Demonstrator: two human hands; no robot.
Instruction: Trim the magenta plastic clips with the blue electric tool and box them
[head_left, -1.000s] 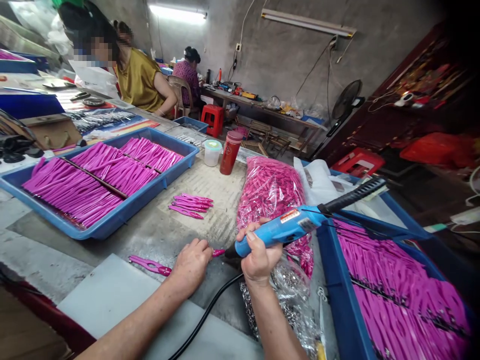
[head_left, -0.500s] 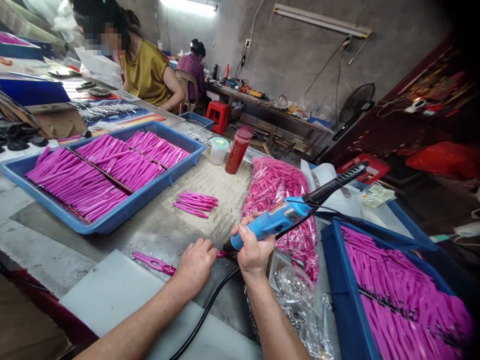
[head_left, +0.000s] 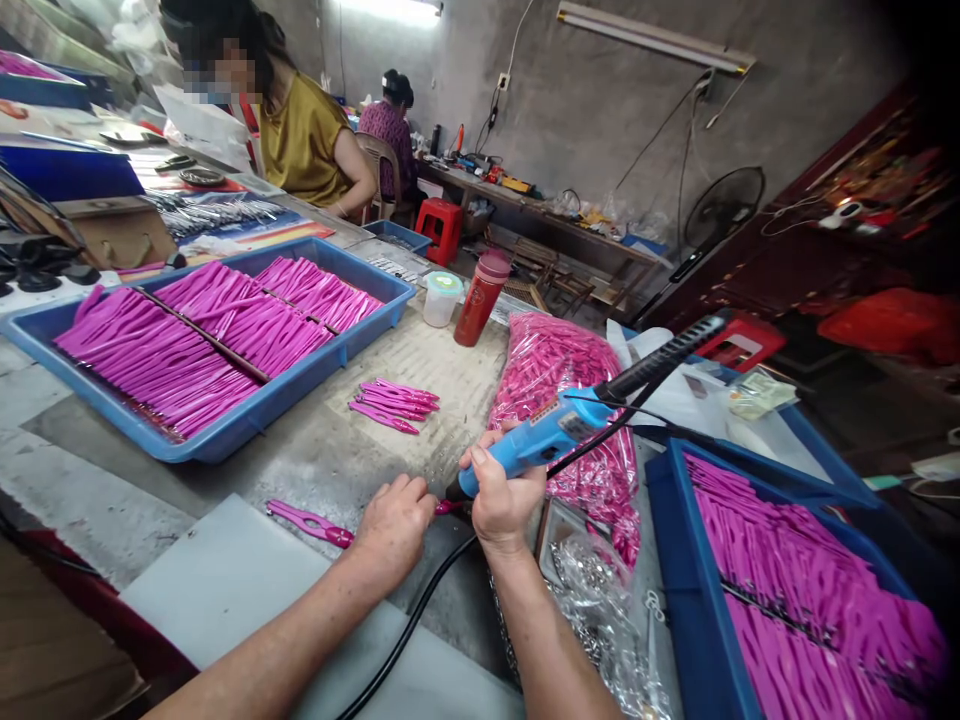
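A blue power screwdriver [head_left: 551, 435] is gripped in the right hand [head_left: 501, 497], its tip pressed onto a pink plier piece [head_left: 315, 523] pinned flat near the bench's front edge under the closed left hand [head_left: 394, 525] — fastening appears under way. The next move is judged to need the tip kept square on the joint. Against the earlier frames, the tool is tilted slightly lower; the hands are barely shifted.

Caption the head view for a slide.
Right hand presses blue power tool onto pink part held by left hand.
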